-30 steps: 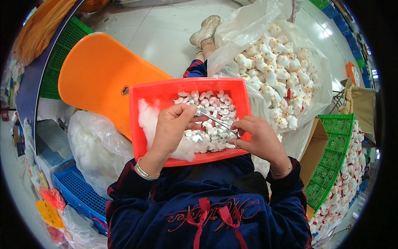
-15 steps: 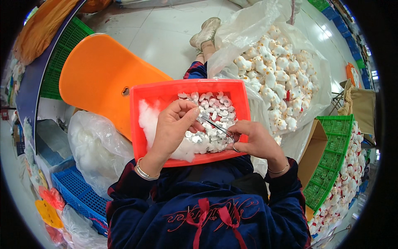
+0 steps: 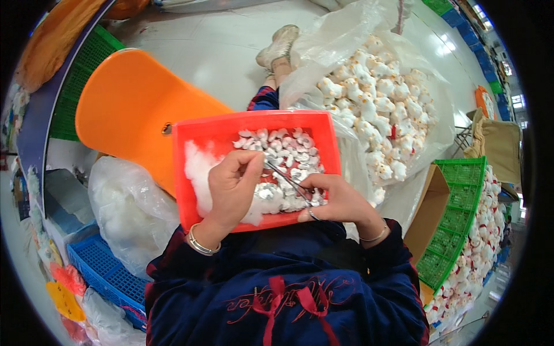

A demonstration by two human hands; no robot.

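A red plastic tray (image 3: 254, 117) rests on my lap, with small white and silvery fabric pieces (image 3: 293, 151) heaped in it and a wad of white fluffy stuffing (image 3: 197, 167) along its left side. My right hand (image 3: 341, 199) has its fingers in the ring handles of metal forceps (image 3: 287, 179). The slim jaws point up and left to my left fingertips. Over the tray, my left hand (image 3: 232, 187) pinches a small white piece (image 3: 267, 157) at the forceps' tip; the fingers partly cover it.
An orange chair (image 3: 138, 109) stands left of the tray, above a clear bag of stuffing (image 3: 130, 202) and a blue crate (image 3: 109, 268). At right lie a big plastic bag of small white plush toys (image 3: 369, 98), a cardboard box (image 3: 428, 207) and a green crate (image 3: 453, 225).
The whole view has shifted slightly. My left hand has moved a little left over the tray, its fingers still pinched. The forceps stay in my right hand, their tip near my left fingers.
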